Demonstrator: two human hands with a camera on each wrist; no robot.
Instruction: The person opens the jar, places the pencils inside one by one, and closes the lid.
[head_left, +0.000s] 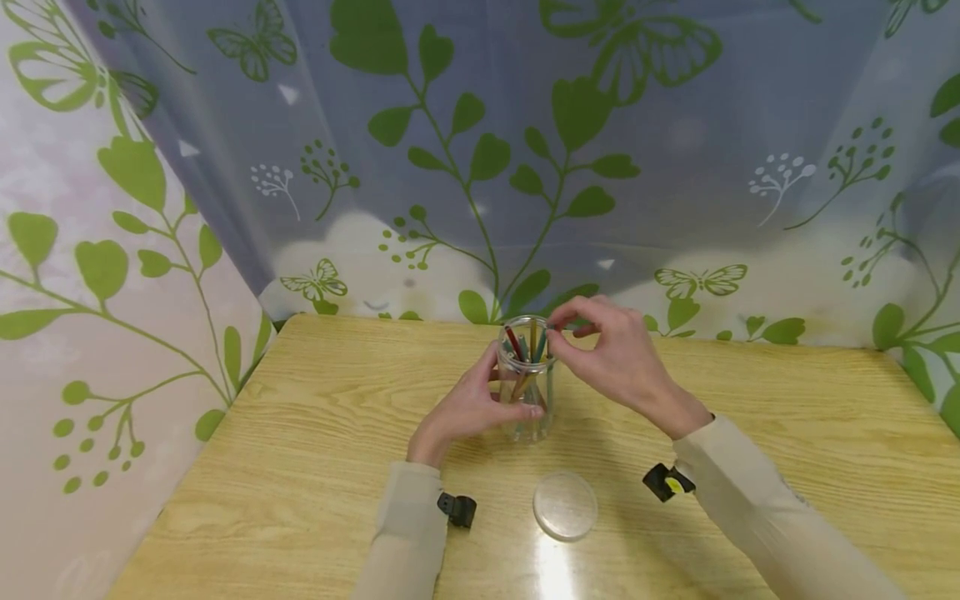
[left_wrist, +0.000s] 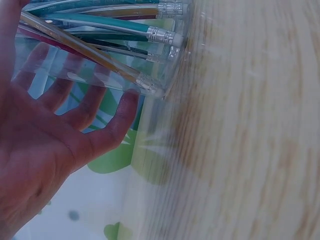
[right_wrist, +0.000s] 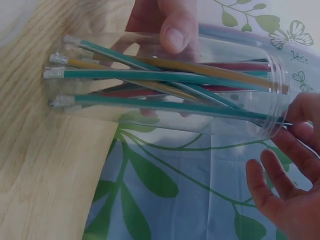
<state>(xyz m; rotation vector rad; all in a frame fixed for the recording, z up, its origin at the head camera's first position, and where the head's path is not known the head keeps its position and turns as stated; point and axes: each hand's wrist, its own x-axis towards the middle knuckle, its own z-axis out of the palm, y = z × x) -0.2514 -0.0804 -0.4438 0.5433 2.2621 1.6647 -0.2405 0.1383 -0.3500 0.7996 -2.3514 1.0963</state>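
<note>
A clear, open-topped jar (head_left: 529,433) stands upright on the wooden table, holding several teal, yellow-brown and dark red pencils with their eraser ends down. My left hand (head_left: 467,406) grips the jar's side, thumb in front and fingers behind. At the rim, my right hand (head_left: 618,354) pinches the upper tip of a teal pencil (right_wrist: 175,106) between thumb and index finger. That pencil still lies inside the jar along its wall; its eraser is near the bottom. The right hand's other fingers (right_wrist: 272,175) are spread outside the jar.
On the table (head_left: 337,417), in front of the jar, lies a round clear lid (head_left: 566,506). Behind the table's back edge hangs a cloth (head_left: 480,242) printed with green leaves and butterflies. Black wrist cameras (head_left: 457,509) sit on both sleeves.
</note>
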